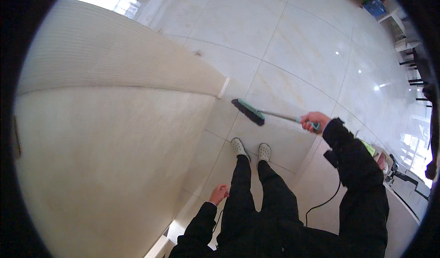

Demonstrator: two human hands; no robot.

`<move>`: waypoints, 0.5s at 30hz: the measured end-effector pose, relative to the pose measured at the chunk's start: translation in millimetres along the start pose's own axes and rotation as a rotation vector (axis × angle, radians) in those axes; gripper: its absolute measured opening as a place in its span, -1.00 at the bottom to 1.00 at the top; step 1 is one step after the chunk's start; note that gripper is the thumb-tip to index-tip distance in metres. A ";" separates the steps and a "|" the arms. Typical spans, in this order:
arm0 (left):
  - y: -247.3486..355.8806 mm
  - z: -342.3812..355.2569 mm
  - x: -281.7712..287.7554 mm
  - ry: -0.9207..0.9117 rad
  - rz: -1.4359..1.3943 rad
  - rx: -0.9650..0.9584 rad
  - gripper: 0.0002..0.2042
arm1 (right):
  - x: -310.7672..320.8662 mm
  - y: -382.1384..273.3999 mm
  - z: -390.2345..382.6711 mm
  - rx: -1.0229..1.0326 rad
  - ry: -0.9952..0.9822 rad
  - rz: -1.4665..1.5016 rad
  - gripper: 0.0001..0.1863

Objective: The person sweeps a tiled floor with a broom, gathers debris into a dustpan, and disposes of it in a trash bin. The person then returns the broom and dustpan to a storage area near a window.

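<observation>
My right hand is wrapped round the end of the handle of a broom, held out to the right. The broom's green head has dark bristles and is down at the tiled floor, ahead of my feet and near the wall's corner. From the head the handle runs toward the right, into my grip. By my left thigh hangs my left hand, its fingers curled in, and nothing shows in it.
A cream wall rises close on my left, ending at a corner ahead. Glossy pale tiles spread beyond it. On my right stands a counter with several items. A blue box sits at the far right.
</observation>
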State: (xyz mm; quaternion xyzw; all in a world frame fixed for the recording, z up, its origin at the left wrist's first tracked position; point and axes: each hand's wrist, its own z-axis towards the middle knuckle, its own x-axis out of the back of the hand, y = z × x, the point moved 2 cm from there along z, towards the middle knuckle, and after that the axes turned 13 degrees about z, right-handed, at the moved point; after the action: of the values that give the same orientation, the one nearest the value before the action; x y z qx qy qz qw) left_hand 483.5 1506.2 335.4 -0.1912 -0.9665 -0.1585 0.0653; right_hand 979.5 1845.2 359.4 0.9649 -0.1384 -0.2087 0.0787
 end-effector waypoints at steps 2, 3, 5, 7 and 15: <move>1.1 1.0 2.8 0.024 -0.021 0.073 -0.68 | -4.3 -37.2 -3.5 0.055 0.083 -0.130 -0.87; 1.4 1.6 3.9 0.035 -0.014 0.064 -0.67 | -6.8 -49.2 -8.6 0.167 0.135 -0.215 -0.88; 2.1 4.0 5.4 0.056 -0.039 0.078 -0.65 | -22.0 -65.4 -18.5 0.274 0.109 -0.273 -0.92; 4.2 8.9 5.7 0.019 -0.018 0.081 -0.65 | -36.2 -64.1 -27.7 0.308 0.191 -0.383 -0.84; 91.2 71.2 -8.4 -0.143 -0.142 -0.120 -0.70 | -29.9 -17.3 -85.5 0.482 0.186 -0.627 -0.37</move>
State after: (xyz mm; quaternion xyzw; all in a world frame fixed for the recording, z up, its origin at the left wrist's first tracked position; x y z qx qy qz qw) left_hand 522.1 1606.8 292.5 -0.1366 -0.9685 -0.2063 -0.0267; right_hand 993.8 1878.6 444.1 0.9660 0.1253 -0.0958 -0.2050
